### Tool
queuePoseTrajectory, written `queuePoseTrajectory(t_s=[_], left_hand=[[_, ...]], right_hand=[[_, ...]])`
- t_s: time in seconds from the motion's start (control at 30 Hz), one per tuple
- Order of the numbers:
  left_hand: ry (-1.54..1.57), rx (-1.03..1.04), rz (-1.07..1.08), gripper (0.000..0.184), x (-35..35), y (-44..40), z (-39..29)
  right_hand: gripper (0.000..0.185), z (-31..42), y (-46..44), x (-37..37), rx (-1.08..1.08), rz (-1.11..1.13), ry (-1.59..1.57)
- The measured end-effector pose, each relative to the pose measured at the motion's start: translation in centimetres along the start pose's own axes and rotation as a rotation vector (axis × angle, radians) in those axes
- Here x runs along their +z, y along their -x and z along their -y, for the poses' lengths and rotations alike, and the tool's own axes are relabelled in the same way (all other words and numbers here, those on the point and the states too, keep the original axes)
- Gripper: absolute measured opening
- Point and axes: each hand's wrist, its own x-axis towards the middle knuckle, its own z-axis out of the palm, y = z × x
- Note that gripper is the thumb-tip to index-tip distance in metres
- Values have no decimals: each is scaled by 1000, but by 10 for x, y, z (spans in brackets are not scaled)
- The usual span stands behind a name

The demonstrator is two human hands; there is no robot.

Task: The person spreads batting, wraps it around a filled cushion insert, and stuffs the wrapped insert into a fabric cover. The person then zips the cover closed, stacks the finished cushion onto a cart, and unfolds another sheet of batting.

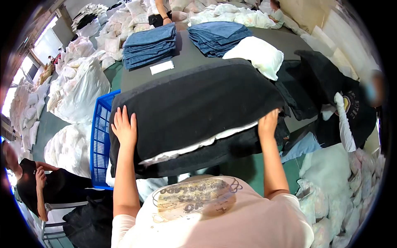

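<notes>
A wide piece of black fabric point(198, 103) lies over a stack of dark cloth, with a white layer point(202, 143) showing along its near edge. My left hand point(125, 126) rests flat on the fabric's left end, fingers spread. At the right end, my right hand point(269, 122) is at the fabric's edge beside the white layer; its fingers are close together on the cloth. Beyond the fabric are two folded blue stacks, one at the left point(149, 46) and one at the right point(217, 37), and a small white packet point(162, 67).
A blue basket point(100, 140) stands at the left. A white pillow-like bundle point(258, 56) is on the grey table point(186, 53). Full white bags point(78, 89) surround the area. A seated person point(53, 182) is at left; another in black point(351, 107) is at right.
</notes>
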Motion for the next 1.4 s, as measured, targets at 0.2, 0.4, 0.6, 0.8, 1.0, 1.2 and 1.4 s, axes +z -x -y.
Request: queuePoseTrajectory(t_s=[0.2, 0.4, 0.6, 0.8, 1.0, 1.2, 1.4], left_hand=[[18, 120, 10, 59, -12, 32, -3], [229, 226, -184, 62, 51, 48, 16], [205, 220, -195, 57, 38, 38, 17], [200, 261, -111, 41, -10, 38, 23], [384, 516, 22, 25, -33, -46, -166], [636, 1516, 172, 33, 22, 15, -512], [145, 1385, 1025, 34, 69, 61, -589]], right_hand=[[41, -15, -36, -3, 3, 200, 104], [48, -64, 67, 52, 215, 239, -81], [49, -79, 77, 55, 290, 233, -462], [65, -19, 118, -66, 181, 274, -344], [33, -85, 146, -73, 1190, -130, -912], [28, -96, 68, -46, 1224, 143, -1197], [33, -95, 82, -60, 656, 189, -366]])
